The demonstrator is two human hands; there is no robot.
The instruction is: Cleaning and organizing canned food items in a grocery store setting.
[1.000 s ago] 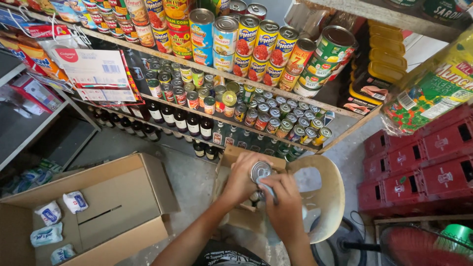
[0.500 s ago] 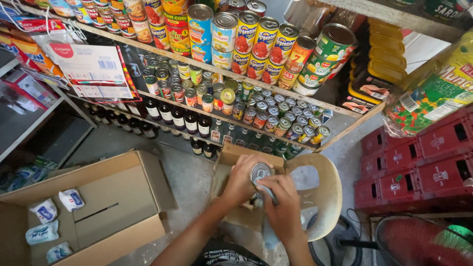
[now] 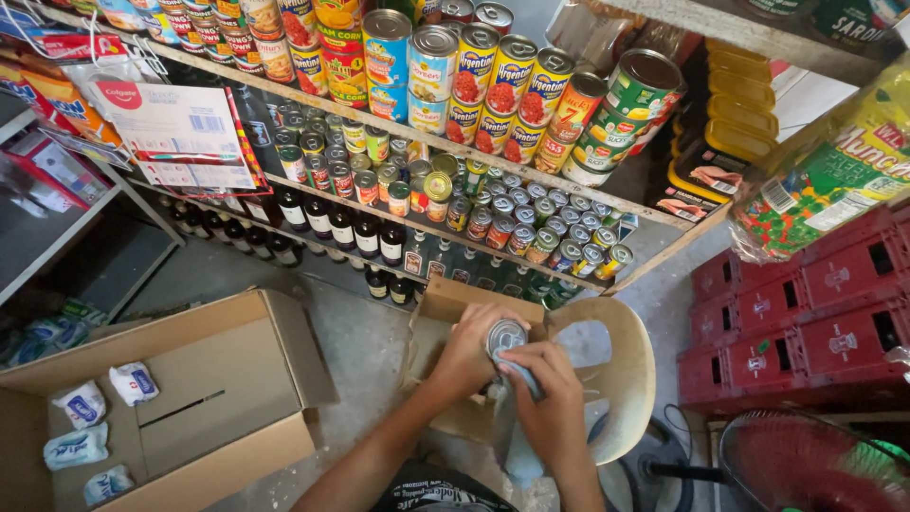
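My left hand [image 3: 466, 358] grips a small tin can [image 3: 505, 335] with a silver lid, held over a small open cardboard box [image 3: 447, 303] that rests on a beige plastic chair [image 3: 621, 360]. My right hand [image 3: 548, 403] presses a pale blue cloth [image 3: 519, 446] against the can's side; the cloth hangs down below the hand. Both hands touch the can at once.
Wooden shelves [image 3: 531, 171] ahead carry several rows of tin cans, with dark bottles [image 3: 332, 228] on the lowest level. A large open cardboard box [image 3: 218, 398] with white packets lies on the floor at left. Red crates [image 3: 806, 303] stack at right; a fan [image 3: 806, 465] stands below.
The hands stay on the can and cloth with only small shifts. The view has tilted slightly; the shelves sit a little higher and left in the picture.
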